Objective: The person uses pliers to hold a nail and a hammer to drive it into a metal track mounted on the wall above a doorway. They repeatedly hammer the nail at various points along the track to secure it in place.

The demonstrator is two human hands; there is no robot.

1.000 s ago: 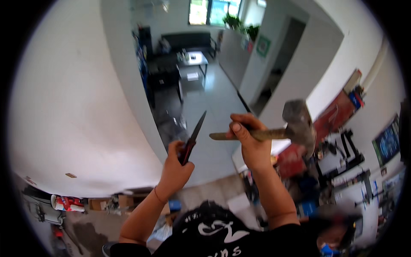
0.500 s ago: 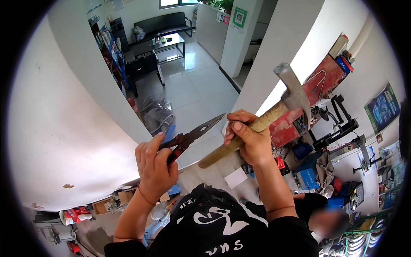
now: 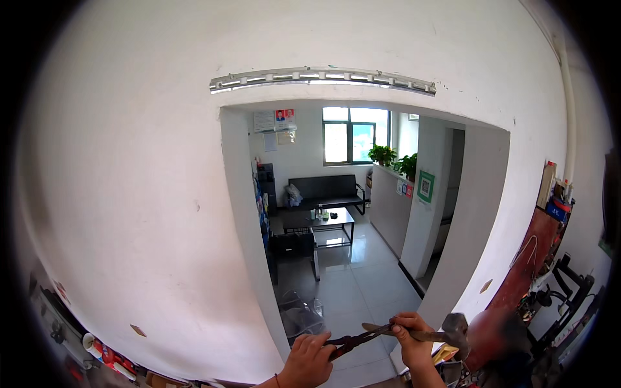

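At the lower middle of the head view, my left hand (image 3: 308,359) is closed on the red-and-black handled pliers (image 3: 349,343), whose jaws point toward my other hand. My right hand (image 3: 415,349) grips a hammer (image 3: 456,333) by its wooden handle, metal head to the right. The pliers' tips reach my right fingertips; whether anything small is pinched there I cannot tell. Above the doorway in front of me, a slotted metal rail (image 3: 259,81) is fixed to the white wall (image 3: 129,194).
Through the doorway are a black sofa (image 3: 323,187), a low table (image 3: 301,217), plants (image 3: 381,154) and a bundle of clear plastic (image 3: 301,310) on the floor. On the right, a red board (image 3: 530,239) with tools. A co-worker's blurred head (image 3: 491,333) is at lower right.
The view has tilted up to show the wall and rail above the doorway. My hands sit lower in the picture, and the pliers, earlier steeper, have swung toward my right fingers.
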